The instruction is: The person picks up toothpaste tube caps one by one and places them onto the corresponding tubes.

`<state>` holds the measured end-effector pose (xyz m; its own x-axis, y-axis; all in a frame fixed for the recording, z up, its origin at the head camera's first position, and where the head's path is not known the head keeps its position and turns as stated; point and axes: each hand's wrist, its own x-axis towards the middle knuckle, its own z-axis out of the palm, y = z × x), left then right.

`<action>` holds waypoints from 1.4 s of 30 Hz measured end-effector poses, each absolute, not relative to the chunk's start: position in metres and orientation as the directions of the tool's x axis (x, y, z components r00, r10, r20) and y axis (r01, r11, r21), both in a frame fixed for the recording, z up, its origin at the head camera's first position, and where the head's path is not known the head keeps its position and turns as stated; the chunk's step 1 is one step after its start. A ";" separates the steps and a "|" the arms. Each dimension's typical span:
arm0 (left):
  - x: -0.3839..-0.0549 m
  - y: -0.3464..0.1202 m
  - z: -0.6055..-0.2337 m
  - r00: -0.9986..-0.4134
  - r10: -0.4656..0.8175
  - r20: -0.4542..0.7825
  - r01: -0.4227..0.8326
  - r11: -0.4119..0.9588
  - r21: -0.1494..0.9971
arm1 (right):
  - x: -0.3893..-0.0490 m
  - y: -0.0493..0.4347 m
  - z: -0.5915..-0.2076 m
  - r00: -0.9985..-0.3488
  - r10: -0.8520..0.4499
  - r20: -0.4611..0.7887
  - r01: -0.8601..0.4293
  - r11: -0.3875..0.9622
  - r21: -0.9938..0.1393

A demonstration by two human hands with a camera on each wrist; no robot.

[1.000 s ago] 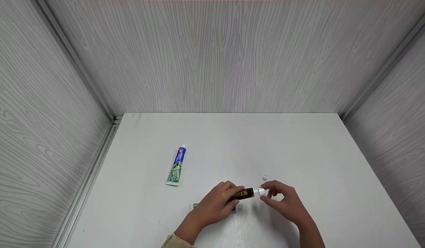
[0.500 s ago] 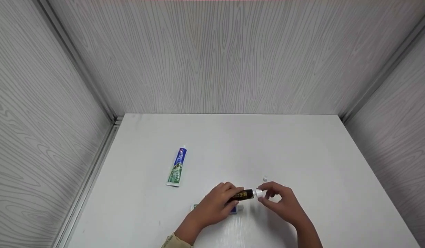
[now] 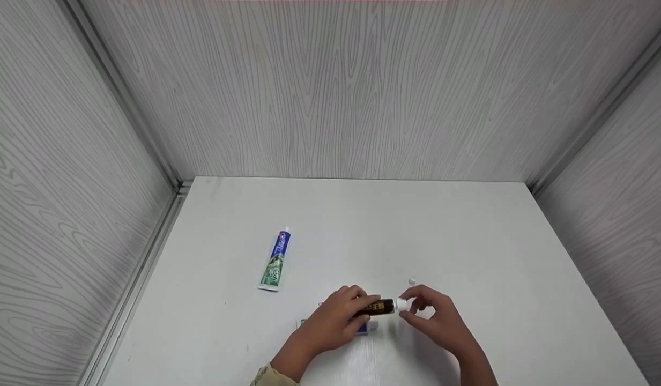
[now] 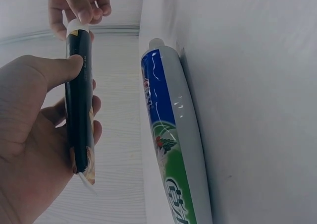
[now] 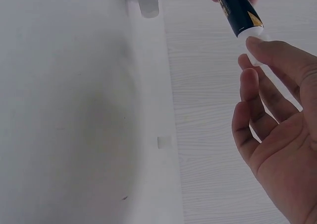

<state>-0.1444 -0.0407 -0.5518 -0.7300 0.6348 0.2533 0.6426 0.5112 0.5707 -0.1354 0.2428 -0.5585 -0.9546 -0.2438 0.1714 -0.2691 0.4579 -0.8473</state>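
My left hand [image 3: 338,319] grips a black toothpaste tube [image 3: 381,306] with gold lettering, its thumb laid along the tube in the left wrist view. The tube lies roughly level, nozzle end toward the right. At that end my right hand [image 3: 435,316] pinches a white cap [image 3: 401,304] between thumb and index finger; the other fingers are loosely bent in the right wrist view. Whether the cap is fully seated cannot be told. Under the left hand lies a blue and green toothpaste tube [image 4: 173,130], partly hidden in the head view, with a pale cap [image 3: 373,325] on it.
Another blue and green toothpaste tube [image 3: 274,260] lies to the left on the white table [image 3: 459,225]. A small white cap [image 3: 411,280] sits just beyond the right hand. Grey wood-grain panels [image 3: 330,91] wall in the table at the back and sides.
The right hand has moved slightly left with the white cap, up against the black tube's end. The nozzle that showed between cap and tube is now covered. The left hand keeps its grip.
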 end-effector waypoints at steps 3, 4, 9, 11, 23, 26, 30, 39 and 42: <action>-0.144 -0.041 -0.551 -0.731 0.636 0.248 0.639 0.511 0.575 | -0.134 0.243 -0.559 -0.953 -0.252 0.166 -0.269 0.460 -0.846; -0.144 -0.042 -0.551 -0.731 0.636 0.247 0.638 0.510 0.576 | -0.134 0.243 -0.559 -0.953 -0.255 0.165 -0.270 0.460 -0.846; -0.144 -0.041 -0.550 -0.725 0.643 0.246 0.641 0.500 0.582 | -0.134 0.244 -0.560 -0.949 -0.276 0.152 -0.269 0.455 -0.849; -0.144 -0.041 -0.549 -0.720 0.648 0.249 0.645 0.492 0.585 | -0.134 0.244 -0.560 -0.948 -0.283 0.145 -0.266 0.452 -0.851; -0.143 -0.040 -0.549 -0.735 0.643 0.214 0.619 0.507 0.600 | -0.134 0.247 -0.559 -0.952 -0.301 0.056 -0.200 0.475 -0.857; -0.142 -0.040 -0.547 -0.733 0.644 0.218 0.623 0.508 0.594 | -0.134 0.245 -0.558 -0.956 -0.289 0.041 -0.184 0.489 -0.853; -0.141 -0.039 -0.546 -0.725 0.649 0.230 0.638 0.507 0.579 | -0.134 0.245 -0.558 -0.960 -0.279 0.025 -0.171 0.511 -0.842; -0.141 -0.036 -0.550 -0.718 0.653 0.240 0.645 0.497 0.581 | -0.136 0.245 -0.558 -0.945 -0.324 -0.051 -0.141 0.542 -0.828; -0.141 -0.035 -0.551 -0.717 0.654 0.241 0.645 0.491 0.586 | -0.136 0.248 -0.561 -0.937 -0.335 -0.097 -0.104 0.534 -0.839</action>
